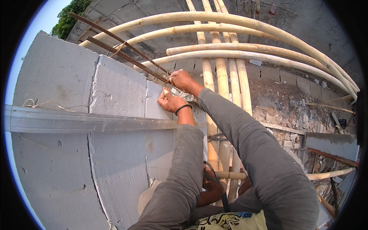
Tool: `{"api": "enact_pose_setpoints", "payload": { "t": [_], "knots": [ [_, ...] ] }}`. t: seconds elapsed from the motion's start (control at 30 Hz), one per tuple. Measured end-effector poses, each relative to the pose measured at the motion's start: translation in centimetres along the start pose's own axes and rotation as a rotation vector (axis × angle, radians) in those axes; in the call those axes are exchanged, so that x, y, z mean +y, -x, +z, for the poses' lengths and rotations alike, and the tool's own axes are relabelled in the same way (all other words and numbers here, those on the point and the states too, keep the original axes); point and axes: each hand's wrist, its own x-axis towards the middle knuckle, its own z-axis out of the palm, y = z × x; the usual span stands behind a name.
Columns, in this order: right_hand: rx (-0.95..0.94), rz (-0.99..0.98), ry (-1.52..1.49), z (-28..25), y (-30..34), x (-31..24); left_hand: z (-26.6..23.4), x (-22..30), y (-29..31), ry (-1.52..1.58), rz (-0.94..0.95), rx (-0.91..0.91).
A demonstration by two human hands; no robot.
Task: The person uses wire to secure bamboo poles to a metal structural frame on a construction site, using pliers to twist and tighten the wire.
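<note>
Two rusty reinforcing bars run out past the top corner of a pale block wall, with a thin loop of rusty wire round them partway along. At their near ends, both my hands work close together. My left hand, with a black band at its wrist, is closed in a pinch just below the bar ends. Beside it and a little farther off, my right hand pinches against the bar ends near another bit of rusty wire. What lies between the fingertips is too small to make out.
A long grey metal straightedge lies across the blocks at left. Bamboo poles cross below and ahead as scaffolding, with dark metal pincers on them. Rubble covers the ground far below at right.
</note>
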Motion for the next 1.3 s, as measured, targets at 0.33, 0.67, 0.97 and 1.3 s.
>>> {"api": "enact_pose_setpoints", "payload": {
  "t": [0.33, 0.67, 0.97, 1.3],
  "knots": [
    [-0.091, -0.036, -0.201, 0.1, -1.3, 1.9, 0.2, 0.0, 0.2, -0.039, 0.081, -0.106],
    [0.074, -0.2, 0.198, -2.3, 1.8, -0.8, 0.0, 0.4, -0.1, -0.397, 0.269, -0.098],
    [0.114, -0.19, 0.139, -1.8, 0.7, -0.6, -1.3, -0.9, -0.1, -0.126, 0.173, -0.111],
    [0.159, -0.288, -0.059, -0.5, 3.1, 0.3, 1.8, 3.0, -0.8, -0.528, 0.303, -0.246]
  ]
}}
